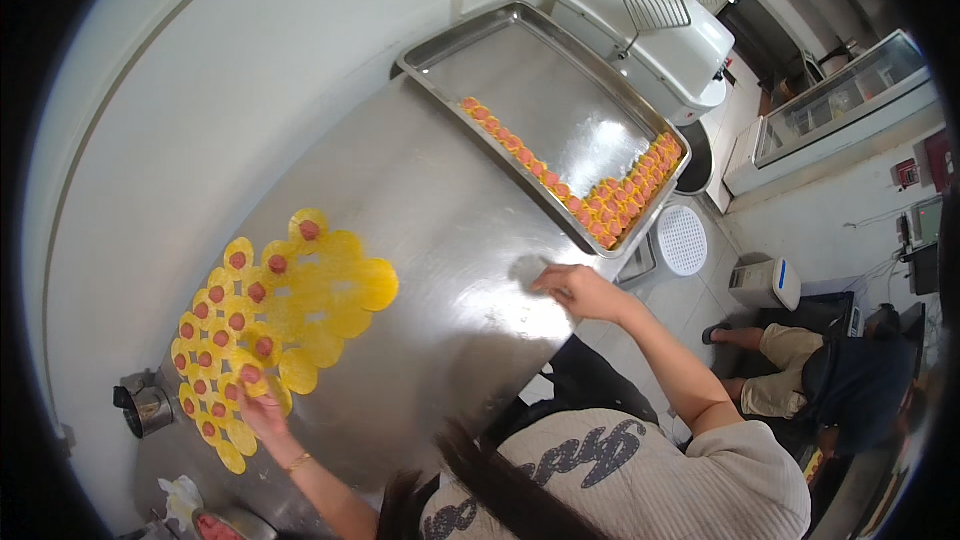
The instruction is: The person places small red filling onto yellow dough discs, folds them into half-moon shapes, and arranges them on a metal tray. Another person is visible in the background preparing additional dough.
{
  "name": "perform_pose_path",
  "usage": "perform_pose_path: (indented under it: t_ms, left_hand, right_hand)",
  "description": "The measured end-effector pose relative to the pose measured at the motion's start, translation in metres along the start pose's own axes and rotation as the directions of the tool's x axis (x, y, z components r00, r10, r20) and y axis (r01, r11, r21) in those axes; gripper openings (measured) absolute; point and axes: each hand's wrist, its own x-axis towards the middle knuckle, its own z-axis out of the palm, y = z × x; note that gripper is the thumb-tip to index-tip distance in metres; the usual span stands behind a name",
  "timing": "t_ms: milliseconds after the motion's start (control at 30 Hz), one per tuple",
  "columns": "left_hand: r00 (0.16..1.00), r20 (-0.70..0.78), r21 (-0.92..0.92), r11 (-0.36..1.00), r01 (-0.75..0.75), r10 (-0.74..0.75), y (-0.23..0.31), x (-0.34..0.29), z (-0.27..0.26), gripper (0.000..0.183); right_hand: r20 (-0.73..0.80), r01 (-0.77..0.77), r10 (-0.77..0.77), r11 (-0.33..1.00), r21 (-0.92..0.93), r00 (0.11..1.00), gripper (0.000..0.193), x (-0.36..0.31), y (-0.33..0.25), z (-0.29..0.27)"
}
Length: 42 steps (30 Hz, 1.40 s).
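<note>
At the lower left of the steel table, my left hand [262, 414] is closed at the edge of a round yellow dumpling wrapper [276, 392] topped with a ball of pink meat filling [250, 374]. Around it lie many overlapping yellow wrappers [325, 290]. Those on the left each carry a dab of filling, while the pile on the right is bare. My right hand [582, 292] hovers over the table's near right part, below the tray, with fingers curled together. Whatever its fingertips hold, if anything, is too small to make out.
A steel tray [520, 6] holds rows of open-topped dumplings [628, 195]. Behind stands a white machine [650, 40]. A metal cup [150, 410] and a bowl of pink filling [250, 523] are at left. A white stool [683, 240], bin [766, 283] and another person [790, 370] are at right.
</note>
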Motion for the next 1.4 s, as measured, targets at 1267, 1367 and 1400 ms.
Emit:
perform_pose_path:
  t_ms: [1267,1367,1400]
  left_hand:
    - [0.957,-0.278,-0.128,0.990,0.053,-0.087,-0.357,-0.312,0.259,0.039]
    - [0.952,-0.297,-0.139,0.990,0.033,-0.073,-0.358,-0.316,0.260,0.039]
    - [0.950,-0.305,-0.140,0.990,0.033,-0.074,-0.357,-0.317,0.260,0.039]
  right_hand:
    - [-0.128,0.062,-0.049,0.993,0.100,0.991,0.035,0.077,0.185,-0.089]
    - [-0.140,0.050,-0.013,0.965,0.258,0.990,0.039,0.098,0.181,-0.081]
    - [-0.064,-0.010,0.026,0.971,0.239,0.998,0.039,0.102,0.180,-0.080]
